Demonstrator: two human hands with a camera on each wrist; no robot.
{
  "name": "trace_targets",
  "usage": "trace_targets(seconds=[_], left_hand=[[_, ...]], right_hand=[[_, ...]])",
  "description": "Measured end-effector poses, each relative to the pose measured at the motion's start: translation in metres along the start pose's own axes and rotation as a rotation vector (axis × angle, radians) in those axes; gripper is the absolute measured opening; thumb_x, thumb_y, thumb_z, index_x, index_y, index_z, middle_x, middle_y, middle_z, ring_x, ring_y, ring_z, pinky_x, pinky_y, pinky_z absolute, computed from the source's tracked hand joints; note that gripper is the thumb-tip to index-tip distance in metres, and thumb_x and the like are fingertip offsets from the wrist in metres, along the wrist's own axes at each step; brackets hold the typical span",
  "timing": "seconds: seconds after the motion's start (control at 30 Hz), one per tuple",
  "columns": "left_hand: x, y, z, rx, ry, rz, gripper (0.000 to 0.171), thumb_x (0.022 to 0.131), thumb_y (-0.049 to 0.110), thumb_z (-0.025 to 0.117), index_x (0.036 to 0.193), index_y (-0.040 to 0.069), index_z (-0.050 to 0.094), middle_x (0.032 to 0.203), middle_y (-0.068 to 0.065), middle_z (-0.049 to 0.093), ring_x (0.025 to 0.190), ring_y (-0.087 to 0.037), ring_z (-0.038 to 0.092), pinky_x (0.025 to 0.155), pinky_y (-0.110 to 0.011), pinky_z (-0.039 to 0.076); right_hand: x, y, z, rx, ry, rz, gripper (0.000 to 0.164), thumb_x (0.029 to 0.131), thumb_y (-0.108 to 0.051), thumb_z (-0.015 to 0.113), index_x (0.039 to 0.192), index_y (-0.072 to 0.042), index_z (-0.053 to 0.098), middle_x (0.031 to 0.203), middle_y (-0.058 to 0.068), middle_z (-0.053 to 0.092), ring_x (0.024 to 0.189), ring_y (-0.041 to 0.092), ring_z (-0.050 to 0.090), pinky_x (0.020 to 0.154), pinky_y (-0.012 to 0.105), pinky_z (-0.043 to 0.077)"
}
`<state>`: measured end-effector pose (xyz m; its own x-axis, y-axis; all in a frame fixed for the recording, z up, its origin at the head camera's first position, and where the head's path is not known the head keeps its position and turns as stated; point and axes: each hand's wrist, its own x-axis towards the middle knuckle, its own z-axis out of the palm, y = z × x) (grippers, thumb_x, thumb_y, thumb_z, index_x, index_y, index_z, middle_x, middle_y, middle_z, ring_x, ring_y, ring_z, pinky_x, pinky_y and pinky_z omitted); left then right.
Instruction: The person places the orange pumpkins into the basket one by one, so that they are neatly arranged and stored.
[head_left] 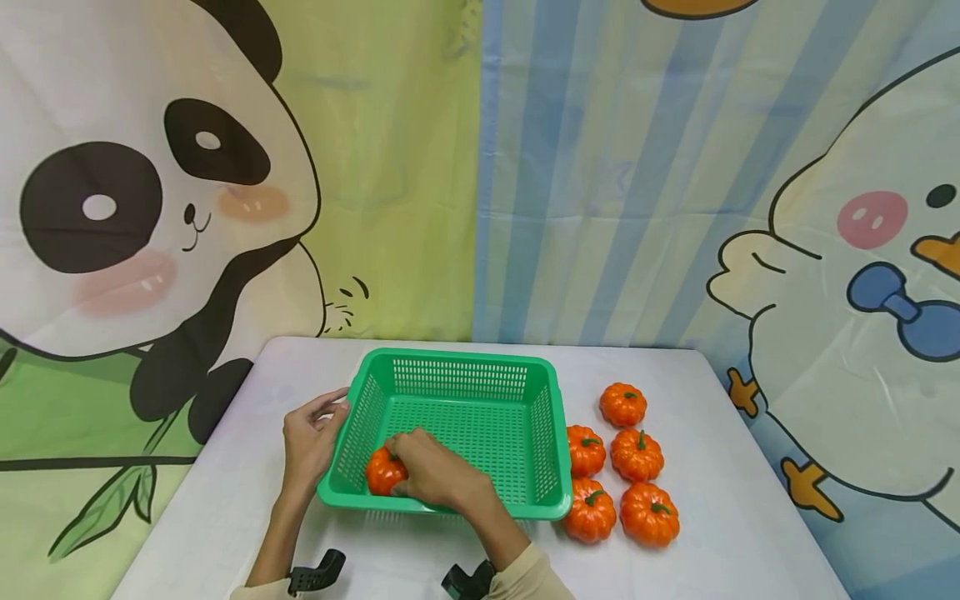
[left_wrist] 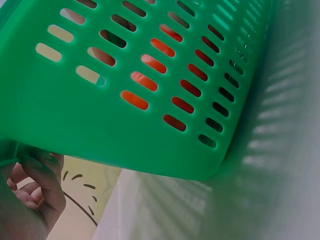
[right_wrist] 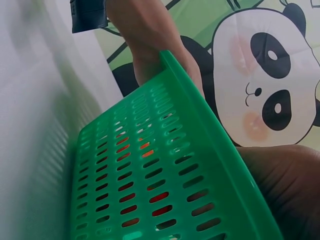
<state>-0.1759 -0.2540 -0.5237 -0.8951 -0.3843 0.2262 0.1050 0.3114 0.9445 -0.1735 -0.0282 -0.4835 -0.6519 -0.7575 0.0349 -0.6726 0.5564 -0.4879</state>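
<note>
At centre-left of the frame, your left hand: fingers bent, gripping the left rim of the green, rectangular, slotted plastic basket.
Pumpkin in the corner: the squat, ribbed, glossy orange pumpkin is in the basket's lower-left corner; your fingers hide its stalk, so you cannot tell which way it points or how its wide axis lies.
Your right hand: clasped over that pumpkin from its right; brace the rim with your left, spread your grip evenly across the ribs, and move it vertically, your wrist clear of the lower rim.
Basket: hollow faces up; long axis runs left to right, dipping slightly rightward.
Centre-right group: five ribbed, glossy orange pumpkins with green stalks; the lowest right stalk points right.
</note>
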Motion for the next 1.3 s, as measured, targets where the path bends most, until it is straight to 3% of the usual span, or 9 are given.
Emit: trace_targets(seconds=[0.43,0.9,1.17,1.3], left_hand=[[0.001,-0.002,0.005,-0.009,0.000,0.011,0.028,0.105,0.013,0.073,0.130,0.004,0.079,0.109,-0.026,0.079,0.070,-0.003,0.072,0.067,-0.016,0.057],[0.001,-0.001,0.001,-0.017,0.001,0.007,0.027,0.105,0.015,0.073,0.130,0.005,0.080,0.109,-0.028,0.079,0.066,-0.004,0.074,0.065,-0.017,0.058],[0.001,0.000,0.000,0.006,-0.003,0.001,0.032,0.105,0.014,0.073,0.133,0.000,0.077,0.111,-0.026,0.079,0.069,-0.002,0.073,0.065,-0.016,0.056],[0.002,-0.001,0.000,0.013,-0.006,-0.008,0.033,0.105,0.015,0.073,0.134,0.000,0.076,0.110,-0.025,0.079,0.069,-0.002,0.074,0.065,-0.016,0.057]], right_hand=[[-0.004,0.002,-0.001,0.005,0.012,-0.007,0.049,0.085,-0.008,0.095,0.129,-0.006,0.075,0.108,-0.001,0.076,0.094,0.007,0.057,0.077,0.013,0.050],[0.000,0.004,-0.002,0.033,0.019,-0.071,0.032,0.085,-0.005,0.094,0.109,-0.009,0.073,0.089,-0.003,0.068,0.072,0.001,0.050,0.063,0.012,0.042],[-0.004,0.004,-0.004,0.017,0.019,-0.034,0.049,0.087,-0.014,0.094,0.130,-0.005,0.073,0.103,-0.002,0.075,0.086,0.003,0.059,0.076,0.011,0.049],[-0.006,0.002,-0.011,0.007,0.028,-0.021,0.054,0.088,-0.019,0.094,0.134,-0.004,0.072,0.107,0.000,0.077,0.089,0.006,0.064,0.078,0.012,0.050]])
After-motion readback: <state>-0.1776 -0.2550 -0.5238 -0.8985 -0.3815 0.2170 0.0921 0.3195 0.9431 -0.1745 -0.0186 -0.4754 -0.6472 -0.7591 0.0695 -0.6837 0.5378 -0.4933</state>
